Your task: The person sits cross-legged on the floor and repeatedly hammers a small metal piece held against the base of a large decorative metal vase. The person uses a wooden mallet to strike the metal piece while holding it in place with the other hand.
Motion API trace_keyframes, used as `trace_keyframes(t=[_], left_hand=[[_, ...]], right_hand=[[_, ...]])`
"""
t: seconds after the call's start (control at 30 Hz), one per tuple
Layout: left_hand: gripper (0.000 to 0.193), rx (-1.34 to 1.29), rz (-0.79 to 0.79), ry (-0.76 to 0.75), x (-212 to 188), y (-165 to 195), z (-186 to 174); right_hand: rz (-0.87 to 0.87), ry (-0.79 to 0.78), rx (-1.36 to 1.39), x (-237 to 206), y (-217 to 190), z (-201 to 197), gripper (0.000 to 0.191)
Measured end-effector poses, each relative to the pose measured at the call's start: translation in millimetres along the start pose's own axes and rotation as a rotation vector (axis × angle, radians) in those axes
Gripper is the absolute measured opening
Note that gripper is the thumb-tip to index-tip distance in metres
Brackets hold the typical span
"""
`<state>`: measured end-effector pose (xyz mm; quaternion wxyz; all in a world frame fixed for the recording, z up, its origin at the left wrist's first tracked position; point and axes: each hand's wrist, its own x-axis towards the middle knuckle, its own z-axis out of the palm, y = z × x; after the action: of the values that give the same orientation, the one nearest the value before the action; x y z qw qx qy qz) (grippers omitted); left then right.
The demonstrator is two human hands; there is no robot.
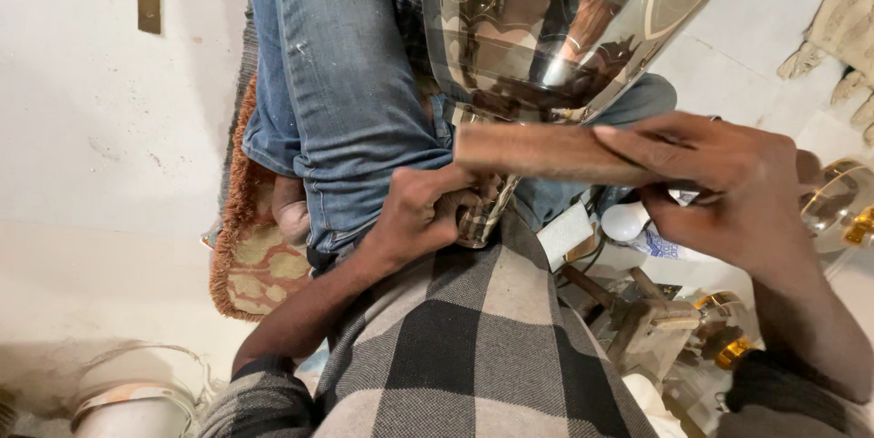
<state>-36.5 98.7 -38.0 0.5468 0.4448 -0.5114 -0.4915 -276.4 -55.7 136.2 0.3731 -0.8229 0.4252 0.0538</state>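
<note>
A large shiny metal goblet-shaped cup (546, 28) with engraved patterns fills the top centre, its bowl pointing away from me. My left hand (414, 215) is closed around its narrow stem (482, 215) just above my lap. My right hand (728, 192) holds a flat brown wooden block (537, 151) and presses it across the base of the bowl, fingers stretched along its top. I sit cross-legged in blue jeans (337, 101) with a black-and-grey checked cloth (473, 347) over my lap.
A fringed patterned cushion (250, 256) lies under my leg on the pale floor. At right are a small wooden mallet (637, 315), a white round object (624, 219), brass-coloured fittings (728, 347) and another shiny metal piece (838, 201). A round vessel (137, 402) stands at bottom left.
</note>
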Motion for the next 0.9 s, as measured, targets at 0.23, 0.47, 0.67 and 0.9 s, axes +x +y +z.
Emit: trace_keyframes(t=[0.23,0.47,0.67,0.9], left_hand=[[0.034,0.018,-0.106,0.237,-13,15,13],[0.033,-0.021,-0.148,0.331,-13,21,17],[0.033,0.039,-0.044,0.355,-11,17,23],[0.037,0.066,-0.041,0.348,-9,19,26]], right_hand=[[-0.135,-0.144,0.141,32,-29,-18,0.072],[-0.054,-0.339,-0.420,57,-39,-35,0.077],[-0.013,-0.442,-0.776,60,-29,-22,0.080],[-0.113,-0.122,-0.045,46,-19,-15,0.078]])
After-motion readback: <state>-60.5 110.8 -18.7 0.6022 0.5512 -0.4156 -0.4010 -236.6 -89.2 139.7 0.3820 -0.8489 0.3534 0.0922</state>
